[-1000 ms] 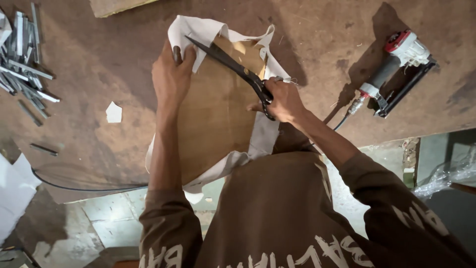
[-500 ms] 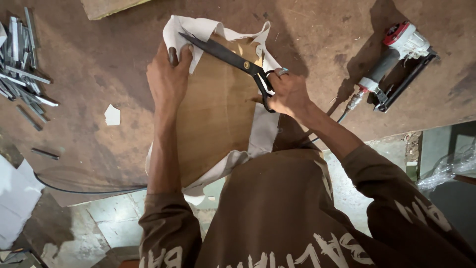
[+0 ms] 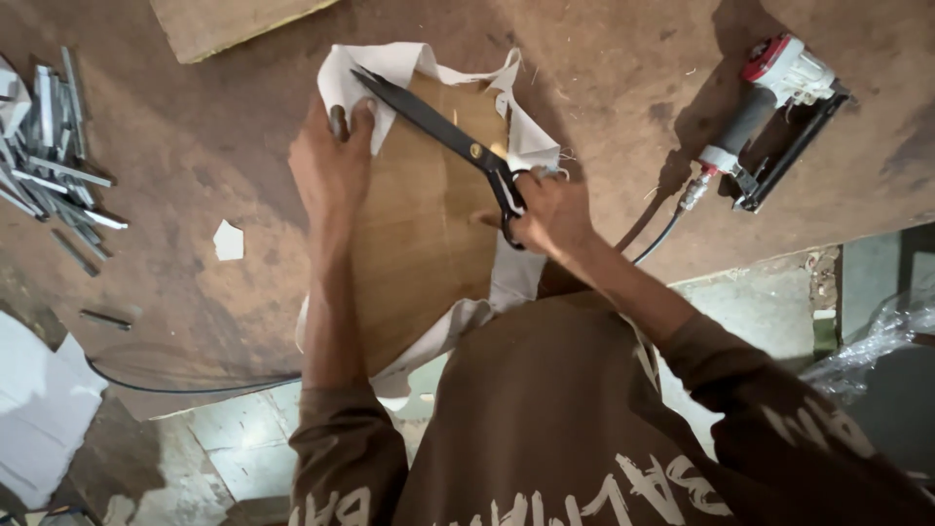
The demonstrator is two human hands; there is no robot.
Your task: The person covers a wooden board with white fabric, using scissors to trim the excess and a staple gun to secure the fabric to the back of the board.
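A wooden panel (image 3: pixel 419 234) wrapped in white fabric (image 3: pixel 390 68) is pinned flat under the left hand (image 3: pixel 329 170), steadying it. Black scissors (image 3: pixel 438 127), gripped by the right hand (image 3: pixel 545 209), are angled across its top corner.

Wooden panel (image 3: pixel 419 234) lies on fabric sheet (image 3: pixel 409 68), both on workbench (image 3: pixel 604 88), overhanging its near edge. Left hand (image 3: pixel 329 166) rests on panel's left edge; right hand (image 3: pixel 545 209) at its right edge, holding scissors (image 3: pixel 438 122) laid diagonally across the panel top. Staple strips (image 3: pixel 54 146) far left. Pneumatic stapler (image 3: pixel 774 107) far right, well apart.
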